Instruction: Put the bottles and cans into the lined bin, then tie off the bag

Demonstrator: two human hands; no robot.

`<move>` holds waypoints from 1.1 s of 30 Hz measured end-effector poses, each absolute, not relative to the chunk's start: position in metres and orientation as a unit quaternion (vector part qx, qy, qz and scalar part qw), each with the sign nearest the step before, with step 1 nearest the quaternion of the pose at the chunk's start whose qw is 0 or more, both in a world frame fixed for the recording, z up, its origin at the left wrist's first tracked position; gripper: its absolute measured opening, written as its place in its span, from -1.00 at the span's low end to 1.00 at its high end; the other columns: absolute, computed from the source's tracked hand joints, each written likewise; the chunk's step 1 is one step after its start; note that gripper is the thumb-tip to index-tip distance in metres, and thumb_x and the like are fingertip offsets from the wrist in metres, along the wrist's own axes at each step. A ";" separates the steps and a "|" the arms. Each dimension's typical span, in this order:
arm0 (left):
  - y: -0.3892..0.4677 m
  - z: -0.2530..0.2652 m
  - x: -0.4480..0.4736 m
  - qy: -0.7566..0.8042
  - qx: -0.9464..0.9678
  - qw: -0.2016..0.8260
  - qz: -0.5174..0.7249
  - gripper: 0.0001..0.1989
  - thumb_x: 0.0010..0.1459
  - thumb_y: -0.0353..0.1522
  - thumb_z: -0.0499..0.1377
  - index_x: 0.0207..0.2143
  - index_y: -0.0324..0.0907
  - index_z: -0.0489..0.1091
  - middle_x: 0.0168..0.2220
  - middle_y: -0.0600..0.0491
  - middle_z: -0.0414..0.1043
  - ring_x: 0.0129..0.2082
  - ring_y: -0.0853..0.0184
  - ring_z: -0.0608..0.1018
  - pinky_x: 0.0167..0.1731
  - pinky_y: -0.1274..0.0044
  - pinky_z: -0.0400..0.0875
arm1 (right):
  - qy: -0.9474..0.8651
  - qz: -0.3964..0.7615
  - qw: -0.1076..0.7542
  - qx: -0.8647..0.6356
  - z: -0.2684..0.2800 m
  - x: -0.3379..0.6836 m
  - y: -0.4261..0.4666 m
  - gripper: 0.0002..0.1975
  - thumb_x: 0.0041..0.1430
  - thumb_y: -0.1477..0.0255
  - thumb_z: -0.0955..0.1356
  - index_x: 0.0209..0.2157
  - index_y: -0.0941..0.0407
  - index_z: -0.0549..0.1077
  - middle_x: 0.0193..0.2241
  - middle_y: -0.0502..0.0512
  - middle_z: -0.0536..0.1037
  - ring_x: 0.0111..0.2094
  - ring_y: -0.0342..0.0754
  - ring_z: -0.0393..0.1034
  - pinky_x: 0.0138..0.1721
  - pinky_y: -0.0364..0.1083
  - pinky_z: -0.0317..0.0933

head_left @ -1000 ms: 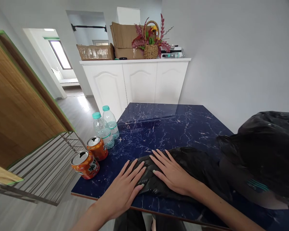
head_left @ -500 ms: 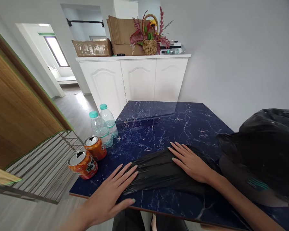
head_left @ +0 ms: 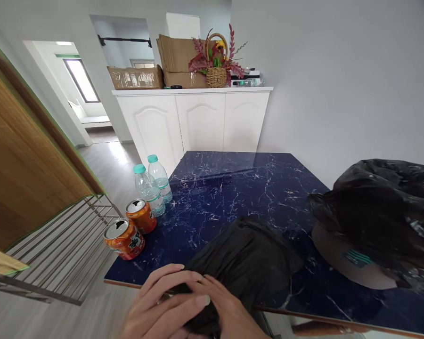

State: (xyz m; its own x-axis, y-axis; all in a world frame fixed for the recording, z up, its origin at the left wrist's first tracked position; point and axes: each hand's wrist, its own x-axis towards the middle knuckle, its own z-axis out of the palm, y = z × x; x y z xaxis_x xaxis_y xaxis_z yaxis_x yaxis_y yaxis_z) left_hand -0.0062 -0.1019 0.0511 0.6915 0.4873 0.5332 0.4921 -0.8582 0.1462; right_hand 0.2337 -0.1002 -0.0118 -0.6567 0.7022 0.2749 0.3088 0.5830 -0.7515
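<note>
A thin black plastic bag (head_left: 250, 256) lies bunched on the blue marbled tabletop, with one end drawn over the front edge. My left hand (head_left: 162, 301) is curled round that end, knuckles up and thumb pointing right. Close against it, my right hand (head_left: 224, 301) also grips the bag, its fingers partly hidden behind the left. Left of the hands stand two open orange drink cans, a nearer can (head_left: 124, 239) and a farther can (head_left: 141, 216). Behind them are two clear plastic bottles with teal caps, a nearer bottle (head_left: 148, 190) and a farther bottle (head_left: 160, 179).
On the right, a filled black bag (head_left: 381, 207) sits over a grey cap-like item (head_left: 349, 261). Beyond the table (head_left: 233, 188) stands a white cabinet (head_left: 205, 117) with cardboard boxes and a flower basket (head_left: 216, 77). A metal rack (head_left: 70, 249) is on the left.
My hands were spread flat on the bag. Both have come together at the front edge and closed on it. The flattened bag is now bunched and pulled toward me.
</note>
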 end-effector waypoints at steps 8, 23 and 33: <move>-0.070 0.039 0.041 -0.258 -0.941 0.002 -0.218 -0.30 0.44 -0.34 0.20 0.52 0.02 0.03 0.42 -0.03 0.32 0.46 0.07 0.30 0.43 0.13 0.28 | -0.597 0.402 0.407 -0.563 -0.013 0.274 -0.087 -0.28 0.55 0.07 0.19 0.57 -0.03 -0.08 0.36 0.22 0.43 0.32 0.21 0.41 0.17 0.21 0.50; -0.007 0.011 0.090 -0.284 -0.948 -0.112 -0.085 -0.38 0.55 -0.19 0.01 0.55 -0.01 -0.03 0.55 0.01 -0.01 0.56 0.01 -0.06 0.48 -0.03 0.04 | -0.834 -0.029 0.221 -0.504 -0.048 0.338 -0.090 0.01 0.47 0.08 0.30 0.57 0.05 -0.47 0.46 0.33 0.18 0.39 0.48 0.23 0.15 0.44 0.45; -0.017 0.022 0.053 -0.215 -0.953 -0.168 -0.133 -0.13 0.25 0.05 0.34 0.48 -0.01 0.15 0.43 -0.09 0.31 0.47 0.02 0.28 0.48 0.13 0.13 | -0.885 -0.027 0.275 -0.375 -0.054 0.342 -0.102 -0.25 0.46 0.47 0.30 0.56 0.02 -0.03 0.35 0.16 0.42 0.32 0.23 0.39 0.32 0.24 0.35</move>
